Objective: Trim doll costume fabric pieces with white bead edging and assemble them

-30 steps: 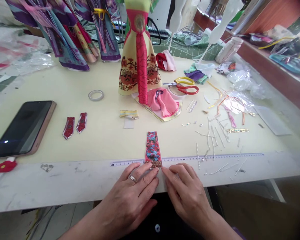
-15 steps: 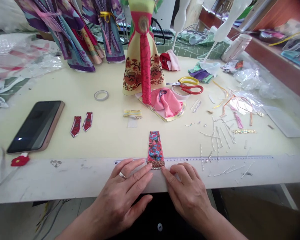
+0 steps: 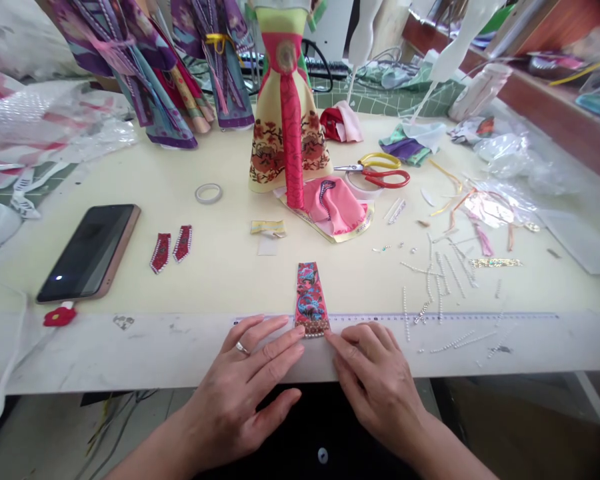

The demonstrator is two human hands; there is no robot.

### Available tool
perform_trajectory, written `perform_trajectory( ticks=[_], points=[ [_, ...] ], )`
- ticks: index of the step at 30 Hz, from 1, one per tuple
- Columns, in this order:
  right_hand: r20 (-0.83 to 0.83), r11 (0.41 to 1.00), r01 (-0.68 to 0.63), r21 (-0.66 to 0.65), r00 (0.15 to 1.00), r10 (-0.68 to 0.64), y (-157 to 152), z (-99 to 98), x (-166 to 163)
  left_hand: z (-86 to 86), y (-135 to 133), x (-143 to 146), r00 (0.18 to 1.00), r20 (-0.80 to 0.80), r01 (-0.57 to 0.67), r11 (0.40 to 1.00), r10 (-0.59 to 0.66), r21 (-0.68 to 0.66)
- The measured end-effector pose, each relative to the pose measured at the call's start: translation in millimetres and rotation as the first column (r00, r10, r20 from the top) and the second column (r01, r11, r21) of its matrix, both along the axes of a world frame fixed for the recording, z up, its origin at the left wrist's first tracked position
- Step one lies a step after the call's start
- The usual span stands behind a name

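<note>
A tapered strip of red and blue floral fabric lies flat before me, with a brown trim and a row of white pearl beads along its wide near end. My left hand has its fingers stretched out, and a fingertip presses the strip's lower left corner. A ring sits on one of its fingers. At the lower right corner, the index fingertip of my right hand touches the beaded edge; its other fingers are loosely bent. Under the strip and hands runs a ruler scale.
Short pearl strands lie to the right. Scissors rest by pink fabric and a small dress form. At left are a phone, two red beaded pieces and a tape roll.
The view has turned slightly left, so the scene sits a little farther right. Both hands stay at the strip's beaded end, with only slight finger movement.
</note>
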State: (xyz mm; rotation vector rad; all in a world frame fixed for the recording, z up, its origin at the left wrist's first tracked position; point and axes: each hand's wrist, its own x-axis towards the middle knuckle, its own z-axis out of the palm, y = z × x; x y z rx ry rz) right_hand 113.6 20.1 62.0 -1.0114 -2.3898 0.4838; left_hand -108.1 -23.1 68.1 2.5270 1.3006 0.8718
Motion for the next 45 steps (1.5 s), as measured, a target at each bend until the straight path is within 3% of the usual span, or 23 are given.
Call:
perform_trajectory(
  ticks=[7,16,22,26,35,41,45],
  points=[
    [-0.072,0.999,0.003,-0.034,0.997,-0.006,-0.4,-4.0,1.8,-2.3,2.8,27.0,0.99,-0.138,0.005,1.0,-0.001,0.027],
    [-0.289,0.995,0.072,-0.076,0.953,-0.091,-0.9,-7.8,5.9,5.1,5.2,14.2,0.999,0.039,0.001,0.998,0.001,-0.059],
    [-0.329,0.992,0.1,-0.07,0.937,-0.118,-0.2,-8.6,5.2,5.8,14.2,19.2,0.996,-0.093,0.006,0.999,-0.003,0.039],
    [-0.334,0.994,0.092,-0.058,0.937,-0.106,-0.7,-10.9,6.9,2.6,11.9,22.9,0.999,-0.047,-0.02,0.999,0.022,0.049],
    [-0.163,0.999,0.029,0.044,0.986,-0.021,-2.4,-4.2,2.3,-0.9,6.2,21.7,0.988,0.144,-0.066,0.998,0.063,0.016],
    [0.055,0.994,0.007,0.108,0.998,-0.013,0.4,0.2,-6.8,-4.5,11.2,17.2,0.988,-0.105,-0.113,0.993,0.115,0.027],
    [0.041,0.996,-0.008,0.086,0.999,0.004,-1.8,-0.2,-5.6,-3.4,10.3,16.5,0.984,-0.144,-0.106,0.994,0.107,0.017]
  ],
)
